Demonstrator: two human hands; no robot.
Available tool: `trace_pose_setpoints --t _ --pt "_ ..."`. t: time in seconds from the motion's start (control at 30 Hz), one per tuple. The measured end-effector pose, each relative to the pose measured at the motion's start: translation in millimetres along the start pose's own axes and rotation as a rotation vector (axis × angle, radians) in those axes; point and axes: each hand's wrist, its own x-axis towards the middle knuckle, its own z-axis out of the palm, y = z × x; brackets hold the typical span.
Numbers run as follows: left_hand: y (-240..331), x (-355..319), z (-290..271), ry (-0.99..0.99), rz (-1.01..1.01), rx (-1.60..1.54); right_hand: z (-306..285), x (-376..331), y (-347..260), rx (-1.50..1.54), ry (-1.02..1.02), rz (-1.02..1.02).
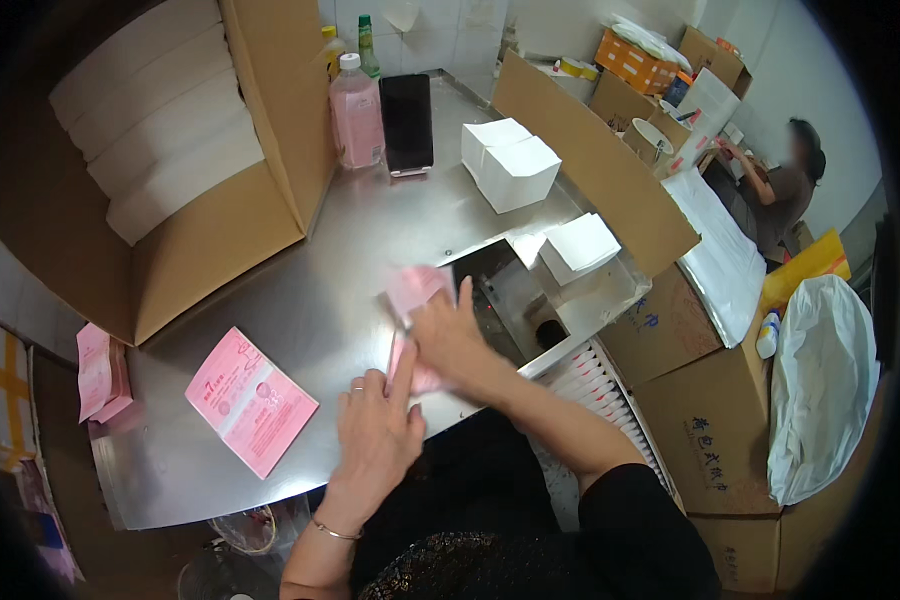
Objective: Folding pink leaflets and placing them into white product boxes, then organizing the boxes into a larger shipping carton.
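Note:
My left hand (378,430) lies over the near edge of the steel worktop. Its fingers are stretched out, and the index finger presses on a pink printed paper wrapper (422,377). My right hand (452,335) lies across the same wrapper, smeared by motion, with its index finger stretched away from the others. The wrapper's far part, beyond my right hand, is blurred too. Whether anything lies inside the wrapper is hidden under my hands. To the left, a stack of flat pink printed sheets (252,402) rests on the worktop.
White folded tissue stacks (511,165) stand behind a rectangular opening (510,300) in the steel worktop (370,230). A large carton (220,270) holds white bundles. Also here are a pink bottle (357,115) and black phone (407,122). Cartons line the right; another person (778,190) sits beyond.

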Motion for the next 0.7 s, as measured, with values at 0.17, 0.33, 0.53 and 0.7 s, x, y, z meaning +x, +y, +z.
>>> trace_pose_setpoints --t 0.17,0.33,0.53,0.7 --pt "-24.4 -24.5 -29.5 -0.059 0.028 -0.033 25.3 -21.7 78.2 0.367 0.082 0.420" --pt "-46.7 -30.8 -39.1 0.158 0.018 -0.110 -25.5 -49.4 72.8 0.069 0.196 0.258" --pt "-97.0 -56.5 -67.2 0.415 -0.440 0.166 -79.1 -41.3 129.1 -0.159 0.527 0.449" --pt "-111.4 -65.7 -59.5 0.163 -0.535 0.197 -77.7 -53.8 143.9 -0.027 0.568 0.508"
